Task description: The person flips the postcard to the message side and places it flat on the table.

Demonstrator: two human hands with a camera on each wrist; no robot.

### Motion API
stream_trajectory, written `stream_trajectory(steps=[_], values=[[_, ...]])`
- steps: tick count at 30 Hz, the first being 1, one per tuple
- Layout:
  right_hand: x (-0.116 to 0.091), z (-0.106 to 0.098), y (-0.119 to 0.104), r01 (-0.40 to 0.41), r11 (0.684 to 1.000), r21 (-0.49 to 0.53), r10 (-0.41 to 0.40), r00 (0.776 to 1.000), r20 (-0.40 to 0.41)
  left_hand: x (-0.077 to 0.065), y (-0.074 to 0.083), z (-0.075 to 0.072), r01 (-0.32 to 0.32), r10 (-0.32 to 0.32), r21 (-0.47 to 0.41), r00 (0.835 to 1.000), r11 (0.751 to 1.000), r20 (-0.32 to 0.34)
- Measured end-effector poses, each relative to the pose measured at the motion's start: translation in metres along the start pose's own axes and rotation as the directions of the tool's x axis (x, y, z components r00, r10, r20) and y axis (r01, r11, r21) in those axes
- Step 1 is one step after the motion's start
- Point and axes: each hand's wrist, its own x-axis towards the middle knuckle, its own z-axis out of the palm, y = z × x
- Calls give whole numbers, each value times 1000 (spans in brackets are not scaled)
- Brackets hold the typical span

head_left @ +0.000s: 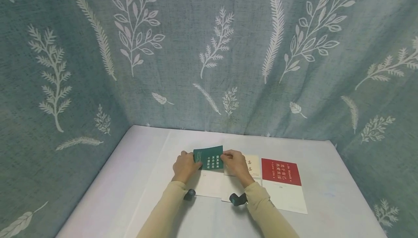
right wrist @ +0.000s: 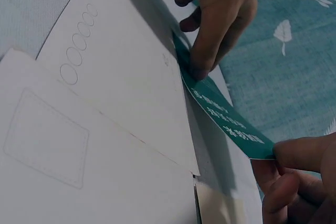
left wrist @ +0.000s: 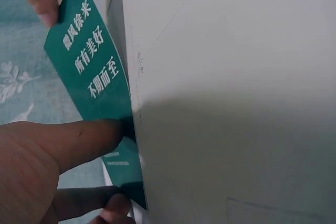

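Note:
A dark green card (head_left: 209,158) printed with white Chinese characters is lifted between the two hands, tilted against the table. My left hand (head_left: 185,166) pinches its left end, thumb (left wrist: 100,135) on the printed face and fingers behind. With thumb and fingertips, my right hand (head_left: 236,163) pinches the opposite end near a corner. Just below the green card lies a white card back (head_left: 209,184). Under the right forearm a second white card back (head_left: 230,187) lies beside it, and a cream card (head_left: 253,161) with brown characters lies behind the right hand.
Farther right are a red card (head_left: 281,172) with white lettering and a white card back (head_left: 285,197) touching its lower edge. All rest on a white-covered table (head_left: 124,187). A grey-green curtain (head_left: 183,67) with leaf patterns hangs behind and at the sides.

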Motion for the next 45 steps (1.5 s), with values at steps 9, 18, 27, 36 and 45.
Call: stream_trajectory(steps=[9, 18, 27, 36, 45], values=[[-1, -1, -1, -13, 1000, 19, 13, 1000, -12, -4, -1, -5, 55, -53, -140, 998, 989, 14], [-8, -11, -5, -25, 998, 51, 25, 1000, -16, -5, -10, -10, 69, -61, -328, 998, 942, 34], [-19, -31, -6, -42, 995, 91, 44, 999, -24, -9, -1, -23, 56, -60, -366, 998, 929, 1], [-38, -51, -9, -11, 989, 149, 14, 1000, -20, -25, 7, -42, -4, -16, -462, 999, 887, -40], [-57, -66, -9, 2, 988, 151, 4, 999, -39, -45, 7, -52, 13, 17, -610, 999, 793, 44]])
